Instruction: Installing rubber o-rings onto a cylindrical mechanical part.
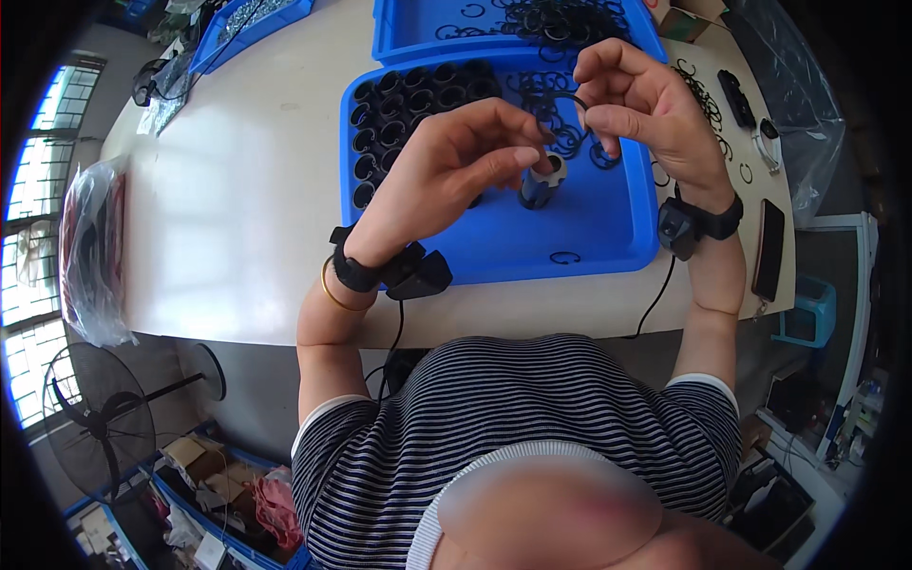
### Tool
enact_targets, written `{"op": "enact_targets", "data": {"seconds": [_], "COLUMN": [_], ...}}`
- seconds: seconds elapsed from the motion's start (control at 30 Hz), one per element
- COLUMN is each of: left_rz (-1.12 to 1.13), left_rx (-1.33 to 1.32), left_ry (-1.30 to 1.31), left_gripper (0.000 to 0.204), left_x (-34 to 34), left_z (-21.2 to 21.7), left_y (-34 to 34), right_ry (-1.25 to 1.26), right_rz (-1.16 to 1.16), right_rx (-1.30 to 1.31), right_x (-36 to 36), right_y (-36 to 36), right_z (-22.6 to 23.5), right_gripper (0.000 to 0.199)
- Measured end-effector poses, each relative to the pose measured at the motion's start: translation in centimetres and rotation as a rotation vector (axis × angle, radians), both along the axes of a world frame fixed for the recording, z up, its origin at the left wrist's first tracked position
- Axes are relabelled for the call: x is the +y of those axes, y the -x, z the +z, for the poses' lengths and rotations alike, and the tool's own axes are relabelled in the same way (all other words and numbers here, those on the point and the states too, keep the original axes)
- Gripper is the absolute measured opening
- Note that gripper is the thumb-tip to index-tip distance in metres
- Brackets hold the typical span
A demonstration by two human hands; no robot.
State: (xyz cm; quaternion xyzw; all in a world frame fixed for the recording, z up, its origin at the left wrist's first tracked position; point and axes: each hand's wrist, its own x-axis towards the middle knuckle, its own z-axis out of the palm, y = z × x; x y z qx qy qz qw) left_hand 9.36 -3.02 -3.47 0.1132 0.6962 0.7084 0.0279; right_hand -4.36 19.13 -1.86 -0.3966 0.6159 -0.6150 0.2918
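Note:
A short metal cylinder with a notched, pale top stands upright in the blue tray. My left hand is beside it, fingers loosely curved and thumb apart from the index finger. One of its fingertips is at the cylinder's top edge; whether it presses there is hard to see. A thin black snap ring sticks out from the fingers of my right hand, pinched near the thumb tip, above and to the right of the cylinder. More black snap rings lie loose behind it in the tray.
Rows of dark cylinders fill the tray's left side. Another blue tray with piled rings stands behind. A phone, a black tool and loose rings lie at right. Both wrists wear black devices with cables.

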Motion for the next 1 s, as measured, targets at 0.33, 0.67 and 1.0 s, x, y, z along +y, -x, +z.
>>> {"op": "enact_targets", "data": {"seconds": [0.33,0.67,1.0], "left_rz": [-0.007,0.115,0.061], "left_rx": [-0.028,0.021,0.013], "left_ry": [0.031,0.053,0.135], "left_gripper": [0.011,0.028,0.03], "left_x": [-0.2,0.1,-0.1], "left_z": [-0.7,0.6,0.8], "left_y": [0.4,-0.4,-0.5], "right_ry": [-0.039,-0.042,-0.699], "right_rz": [0.054,-0.415,-0.662], "right_rx": [-0.049,0.175,0.344], "right_x": [-0.2,3.9,18.8], "right_y": [0.0,3.8,16.6], "right_z": [-0.9,0.3,-5.7], "right_gripper": [0.039,0.018,0.013]}}
